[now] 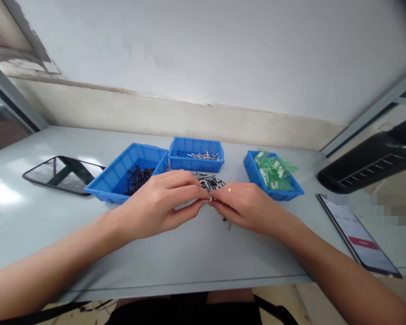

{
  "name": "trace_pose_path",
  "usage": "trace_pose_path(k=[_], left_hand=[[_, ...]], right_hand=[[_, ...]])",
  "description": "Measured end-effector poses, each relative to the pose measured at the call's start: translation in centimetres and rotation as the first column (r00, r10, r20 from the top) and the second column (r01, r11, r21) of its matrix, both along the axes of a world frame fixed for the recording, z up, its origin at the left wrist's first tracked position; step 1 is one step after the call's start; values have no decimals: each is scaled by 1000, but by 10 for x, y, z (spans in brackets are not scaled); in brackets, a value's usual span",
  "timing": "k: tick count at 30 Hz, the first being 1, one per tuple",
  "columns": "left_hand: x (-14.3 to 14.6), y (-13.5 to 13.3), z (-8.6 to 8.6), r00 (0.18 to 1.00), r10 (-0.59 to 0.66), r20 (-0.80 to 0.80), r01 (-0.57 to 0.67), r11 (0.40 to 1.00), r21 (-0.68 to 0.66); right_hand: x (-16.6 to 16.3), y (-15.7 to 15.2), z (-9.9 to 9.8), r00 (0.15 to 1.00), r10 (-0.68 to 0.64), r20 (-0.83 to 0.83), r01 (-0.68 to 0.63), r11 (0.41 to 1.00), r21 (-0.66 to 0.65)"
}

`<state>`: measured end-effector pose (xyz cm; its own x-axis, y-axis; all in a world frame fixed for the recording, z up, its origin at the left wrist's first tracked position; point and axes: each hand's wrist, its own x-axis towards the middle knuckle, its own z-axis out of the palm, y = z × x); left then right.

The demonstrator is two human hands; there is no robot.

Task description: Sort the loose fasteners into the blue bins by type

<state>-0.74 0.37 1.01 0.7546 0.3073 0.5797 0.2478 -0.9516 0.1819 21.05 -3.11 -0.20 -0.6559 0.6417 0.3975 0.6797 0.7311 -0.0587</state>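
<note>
My left hand (165,198) and my right hand (248,205) meet over the table, fingertips pinched together. Between them shows a small shiny metal piece (210,198), mostly covered by the fingers, so its kind is unclear. A gold ring sits on a finger of my right hand. Just behind my fingertips lies a pile of thin silver and black metal pins (209,181), partly hidden by the hands. One loose pin (228,225) with a dark end rests under my right hand.
Behind the hands stand a blue bin (110,178) of black screw-like pieces, a blue bin (196,163) of silver pins and a blue bin (252,174) with green bags (275,169). A phone-like slab (61,174) lies left; a phone (362,239) and black bottle (365,158) are right.
</note>
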Motion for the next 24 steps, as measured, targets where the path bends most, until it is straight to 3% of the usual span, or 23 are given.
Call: trace_pose_path(k=[10, 18, 24], left_hand=[[0, 4, -1, 995, 94, -42, -95, 995, -24], [1, 6, -5, 981, 97, -168, -92, 995, 39], [1, 6, -5, 980, 59, -188, -54, 998, 34]], right_hand=[[4, 0, 3, 996, 26, -82, -16, 992, 123], [4, 0, 3, 993, 50, -110, -33, 987, 155], [1, -1, 1, 982, 125, -139, -83, 957, 278]])
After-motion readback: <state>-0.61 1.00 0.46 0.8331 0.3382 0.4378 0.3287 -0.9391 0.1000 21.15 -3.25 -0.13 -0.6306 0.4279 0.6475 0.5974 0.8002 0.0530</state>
